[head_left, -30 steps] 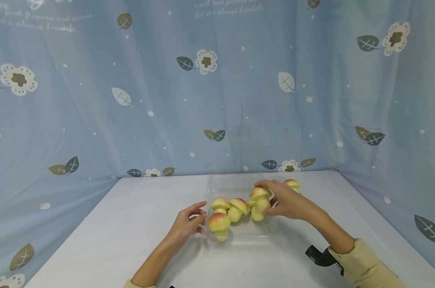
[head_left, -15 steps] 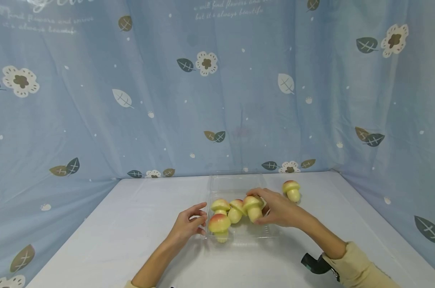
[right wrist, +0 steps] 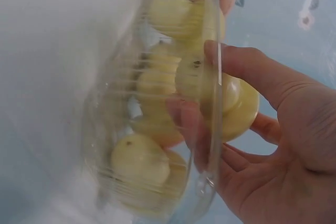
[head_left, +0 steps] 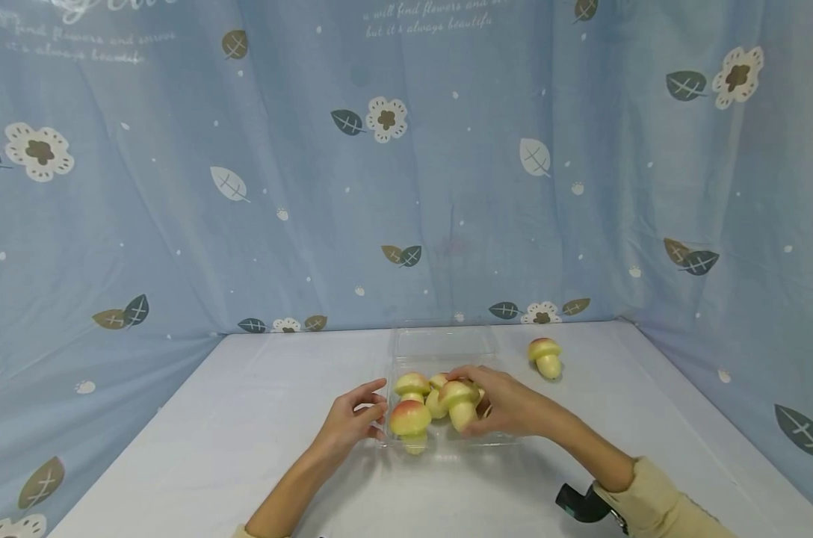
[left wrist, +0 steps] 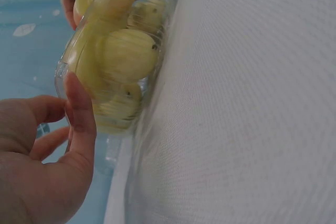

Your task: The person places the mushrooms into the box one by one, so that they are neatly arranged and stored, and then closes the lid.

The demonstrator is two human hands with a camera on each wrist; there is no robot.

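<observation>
A clear plastic box [head_left: 440, 444] stands on the table with its lid [head_left: 444, 344] folded back. Several mushroom-shaped fruit pieces, pale green with reddish caps, lie inside, including one at the front left [head_left: 410, 420] and another behind it [head_left: 412, 385]. My right hand [head_left: 504, 402] holds a mushroom-shaped fruit piece [head_left: 457, 400] between thumb and fingers, over the box's right half. Part of another piece shows behind that hand. At the box's left edge, my left hand [head_left: 351, 415] holds the rim with thumb and fingertips; the left wrist view shows the thumb [left wrist: 80, 114] against the wall.
One more mushroom-shaped fruit piece [head_left: 545, 358] lies on the white table [head_left: 279, 403], to the right of the lid. A blue curtain [head_left: 312, 187] with flowers and leaves hangs behind and at both sides. The right wrist carries a black device [head_left: 583, 502].
My right hand has moved left and slightly toward the front with its fruit piece, uncovering the piece on the table at right. The left hand has stayed at the box's edge.
</observation>
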